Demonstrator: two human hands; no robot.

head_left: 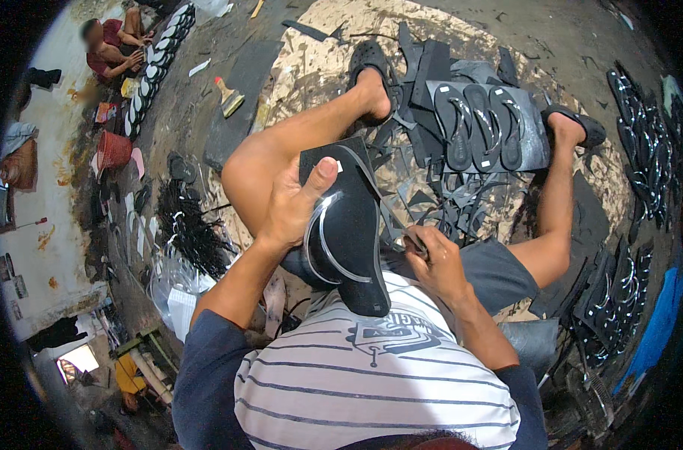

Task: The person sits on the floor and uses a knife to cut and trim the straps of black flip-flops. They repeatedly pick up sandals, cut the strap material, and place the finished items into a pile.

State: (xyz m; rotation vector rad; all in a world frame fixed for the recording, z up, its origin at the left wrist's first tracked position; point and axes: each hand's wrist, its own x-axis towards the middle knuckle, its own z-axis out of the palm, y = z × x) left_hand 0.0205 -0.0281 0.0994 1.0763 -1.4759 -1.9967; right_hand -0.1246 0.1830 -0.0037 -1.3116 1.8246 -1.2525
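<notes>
My left hand (287,206) grips a black sandal (356,232) by its side, the thumb pressed on the footbed near a small white sticker. Silver trim runs along the sandal's wide strap. Behind its upper end juts a squared piece of black sole sheet (360,152). Closed round the handle end of a thin knife (391,215), my right hand (439,262) is just right of the sandal, with the narrow blade lying along the sole's right edge. Whether the blade is cutting into the sheet I cannot tell.
Three black sandals (478,127) lie on a grey sheet amid black offcuts (450,202). A paintbrush (229,97) rests on a dark sheet. Piled sandals (634,165) line the right. At upper left, another person (115,49) sits beside a row of black-and-white footwear pieces (157,67), near a red basket (114,150).
</notes>
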